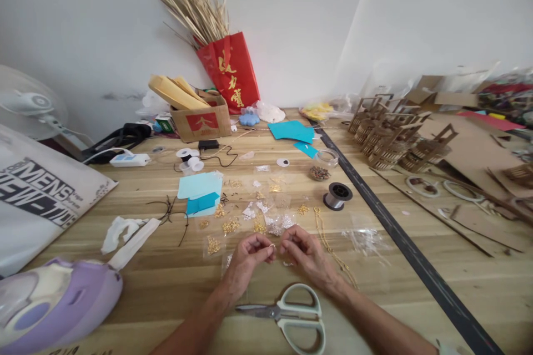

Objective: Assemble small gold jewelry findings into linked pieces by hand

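Note:
Close together over the table, my two hands hold their fingertips a little apart. My left hand [250, 260] is closed in a pinch on a small gold-coloured piece [272, 245], perhaps a ring; its exact kind is too small to tell. My right hand [306, 255] has thumb and fingers pressed together, and whatever they hold is hidden. Below the hands lie scissors [278, 312] with pale handles, blades pointing left. A gold chain [322, 233] runs beside my right hand. Just beyond the fingers are small heaps of gold beads [230, 226] and silvery pieces [275, 226].
A wire spool [337, 196] stands right of the heaps, near a dark strip [375, 216] across the table. Blue cards [200, 186] lie left. A purple-and-white appliance [62, 305] fills the near left. Small woven baskets [387, 133] crowd the far right; a red bag [233, 72] stands behind.

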A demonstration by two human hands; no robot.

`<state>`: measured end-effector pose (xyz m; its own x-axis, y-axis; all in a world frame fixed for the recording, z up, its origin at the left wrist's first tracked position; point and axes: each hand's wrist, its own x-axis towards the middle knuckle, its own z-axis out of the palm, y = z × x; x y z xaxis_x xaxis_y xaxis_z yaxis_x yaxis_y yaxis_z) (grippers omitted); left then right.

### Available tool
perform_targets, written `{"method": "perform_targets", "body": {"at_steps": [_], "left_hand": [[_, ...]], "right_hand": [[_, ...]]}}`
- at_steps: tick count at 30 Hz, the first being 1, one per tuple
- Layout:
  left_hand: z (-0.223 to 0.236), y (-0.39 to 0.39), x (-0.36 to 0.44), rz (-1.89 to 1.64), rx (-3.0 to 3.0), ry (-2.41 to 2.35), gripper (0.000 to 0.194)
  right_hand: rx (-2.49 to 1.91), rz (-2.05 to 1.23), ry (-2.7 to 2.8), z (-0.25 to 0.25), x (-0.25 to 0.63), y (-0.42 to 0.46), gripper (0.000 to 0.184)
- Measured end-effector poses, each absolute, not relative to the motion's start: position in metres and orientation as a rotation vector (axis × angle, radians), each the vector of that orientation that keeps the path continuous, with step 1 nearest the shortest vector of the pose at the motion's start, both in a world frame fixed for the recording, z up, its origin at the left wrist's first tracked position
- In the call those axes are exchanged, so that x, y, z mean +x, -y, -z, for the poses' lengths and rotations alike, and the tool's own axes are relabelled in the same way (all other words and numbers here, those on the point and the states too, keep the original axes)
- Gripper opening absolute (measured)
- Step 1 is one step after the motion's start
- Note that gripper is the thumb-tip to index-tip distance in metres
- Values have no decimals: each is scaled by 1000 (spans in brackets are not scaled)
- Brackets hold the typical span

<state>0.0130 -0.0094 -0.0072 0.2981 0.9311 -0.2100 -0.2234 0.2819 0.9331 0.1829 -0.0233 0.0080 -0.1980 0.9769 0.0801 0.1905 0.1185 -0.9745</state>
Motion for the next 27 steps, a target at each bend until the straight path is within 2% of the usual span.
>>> {"method": "perform_targets", "body": {"at_steps": [7,13,19,27], "left_hand": [[10,10,14,-934,1028,-954,13],[7,12,15,-866,909,-773,19],[3,11,17,-825,735,-742,21],[6,11,17,-861,794,-826,13]], "right_hand": [[-1106,-1137,1581,-6,184,22,26],[-934,-1304,1529,-5,185,21,23],[-1008,-1277,1572,-10,186,21,25],[-1047,-1309,1580,0,187,21,26]]}}
